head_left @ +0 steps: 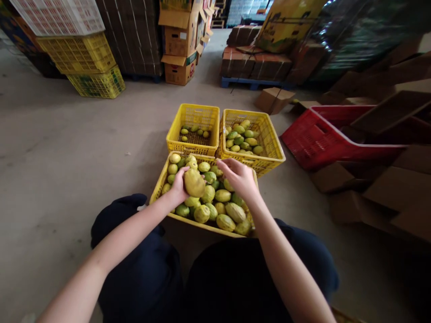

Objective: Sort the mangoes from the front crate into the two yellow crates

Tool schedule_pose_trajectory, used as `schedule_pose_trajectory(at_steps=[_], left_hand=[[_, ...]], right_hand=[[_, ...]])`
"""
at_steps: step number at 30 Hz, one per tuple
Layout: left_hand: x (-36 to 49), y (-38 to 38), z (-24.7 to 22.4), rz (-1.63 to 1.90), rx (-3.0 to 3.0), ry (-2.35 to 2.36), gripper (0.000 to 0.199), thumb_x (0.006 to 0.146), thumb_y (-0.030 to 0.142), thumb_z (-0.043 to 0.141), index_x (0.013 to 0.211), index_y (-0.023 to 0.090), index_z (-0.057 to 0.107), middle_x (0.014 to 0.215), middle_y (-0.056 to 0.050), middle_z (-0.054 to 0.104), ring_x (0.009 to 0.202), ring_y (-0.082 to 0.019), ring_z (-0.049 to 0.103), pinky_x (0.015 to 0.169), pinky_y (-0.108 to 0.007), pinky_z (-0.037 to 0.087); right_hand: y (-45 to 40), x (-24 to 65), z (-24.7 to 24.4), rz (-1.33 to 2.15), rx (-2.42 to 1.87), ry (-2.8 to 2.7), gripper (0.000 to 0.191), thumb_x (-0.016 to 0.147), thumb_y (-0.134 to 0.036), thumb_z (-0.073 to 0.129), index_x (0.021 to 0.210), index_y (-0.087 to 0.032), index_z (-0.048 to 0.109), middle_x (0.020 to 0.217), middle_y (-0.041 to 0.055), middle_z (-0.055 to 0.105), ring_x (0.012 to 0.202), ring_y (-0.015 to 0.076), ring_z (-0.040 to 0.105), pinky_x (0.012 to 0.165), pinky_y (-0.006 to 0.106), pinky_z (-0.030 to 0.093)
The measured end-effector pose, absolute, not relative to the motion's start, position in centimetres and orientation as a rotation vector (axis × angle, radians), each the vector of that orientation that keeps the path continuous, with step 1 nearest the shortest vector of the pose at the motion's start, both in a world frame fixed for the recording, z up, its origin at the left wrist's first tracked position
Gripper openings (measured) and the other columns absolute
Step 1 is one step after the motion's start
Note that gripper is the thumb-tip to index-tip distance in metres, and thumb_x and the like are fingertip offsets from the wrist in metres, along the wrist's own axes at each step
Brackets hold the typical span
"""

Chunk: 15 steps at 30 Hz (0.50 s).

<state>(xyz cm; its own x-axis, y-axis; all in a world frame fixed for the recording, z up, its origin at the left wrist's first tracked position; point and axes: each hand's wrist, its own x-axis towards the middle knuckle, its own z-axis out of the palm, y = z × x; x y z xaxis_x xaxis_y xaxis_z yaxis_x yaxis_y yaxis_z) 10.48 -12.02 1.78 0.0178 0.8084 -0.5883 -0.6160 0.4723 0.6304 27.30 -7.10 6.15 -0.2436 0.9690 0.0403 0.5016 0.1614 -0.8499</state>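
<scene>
My left hand [181, 186] is wrapped round a yellow-green papaya [194, 182], holding it above the near yellow crate [208, 226]. That crate is filled with several loose papayas [222, 195], some greener, some yellower, a few with ridges. Over the crate's right side is my right hand [237, 177], its fingers bent and drawn together near the held fruit. Whether anything small is between those fingertips is hidden. Just beyond stand two more yellow crates: the left crate [193, 146] has a few fruits on its bottom, while the right crate [266, 157] contains a larger heap.
To the right is a red bin [323, 137] with cardboard boxes [340, 179] around it. Stacked crates [81, 54] stand at the far left. Behind are cartons [178, 72] and a loaded blue pallet [252, 84]. My knees [124, 224] flank the near crate.
</scene>
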Motion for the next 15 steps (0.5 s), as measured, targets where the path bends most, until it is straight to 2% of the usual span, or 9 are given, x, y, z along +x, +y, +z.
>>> schedule_pose_trajectory(at_steps=[2, 5, 10, 12, 15], left_hand=[[9.8, -11.6, 1.7, 1.142, 0.158, 1.150, 0.053, 0.089, 0.050, 0.031, 0.112, 0.016, 0.064, 0.097, -0.014, 0.075, 0.103, -0.035, 0.071, 0.086, -0.051, 0.059], [8.5, -11.1, 2.2, 1.209, 0.177, 1.188, 0.049, 0.087, 0.050, 0.033, 0.106, 0.018, 0.065, 0.100, -0.014, 0.074, 0.104, -0.032, 0.070, 0.086, -0.047, 0.060], [6.4, -10.9, 4.4, 1.472, 0.009, 1.011, 0.045, 0.089, 0.039, 0.036, 0.120, 0.017, 0.059, 0.103, -0.012, 0.073, 0.106, -0.030, 0.069, 0.088, -0.048, 0.059], [5.7, -11.0, 5.3, 1.519, -0.076, 0.926, 0.045, 0.092, 0.038, 0.036, 0.125, 0.015, 0.057, 0.104, -0.013, 0.072, 0.103, -0.028, 0.070, 0.084, -0.043, 0.061], [5.1, -11.0, 6.1, 1.501, -0.115, 0.808, 0.045, 0.095, 0.042, 0.039, 0.124, 0.014, 0.058, 0.099, -0.013, 0.072, 0.090, -0.023, 0.071, 0.069, -0.030, 0.061]], right_hand=[[-5.9, 28.8, 5.5, 0.974, -1.473, -1.770, 0.041, 0.084, -0.056, 0.059, 0.089, -0.018, 0.072, 0.085, 0.0069, 0.076, 0.072, 0.0193, 0.068, 0.070, 0.031, 0.055], [-4.4, 31.1, 4.3, 1.008, -1.541, -1.697, 0.035, 0.081, -0.052, 0.063, 0.088, -0.018, 0.072, 0.082, 0.0061, 0.076, 0.061, 0.0170, 0.066, 0.065, 0.031, 0.055], [-4.6, 32.2, 3.1, 1.119, -1.571, -1.766, 0.026, 0.083, -0.044, 0.062, 0.089, -0.019, 0.070, 0.082, 0.0054, 0.076, 0.060, 0.0159, 0.066, 0.064, 0.030, 0.053], [-5.1, 31.8, 2.8, 1.140, -1.602, -1.826, 0.025, 0.084, -0.042, 0.063, 0.090, -0.019, 0.071, 0.083, 0.0050, 0.076, 0.060, 0.0153, 0.066, 0.064, 0.029, 0.053], [-5.6, 31.1, 2.5, 1.131, -1.626, -1.933, 0.023, 0.084, -0.039, 0.064, 0.088, -0.018, 0.071, 0.081, 0.0036, 0.075, 0.060, 0.0144, 0.066, 0.066, 0.028, 0.052]])
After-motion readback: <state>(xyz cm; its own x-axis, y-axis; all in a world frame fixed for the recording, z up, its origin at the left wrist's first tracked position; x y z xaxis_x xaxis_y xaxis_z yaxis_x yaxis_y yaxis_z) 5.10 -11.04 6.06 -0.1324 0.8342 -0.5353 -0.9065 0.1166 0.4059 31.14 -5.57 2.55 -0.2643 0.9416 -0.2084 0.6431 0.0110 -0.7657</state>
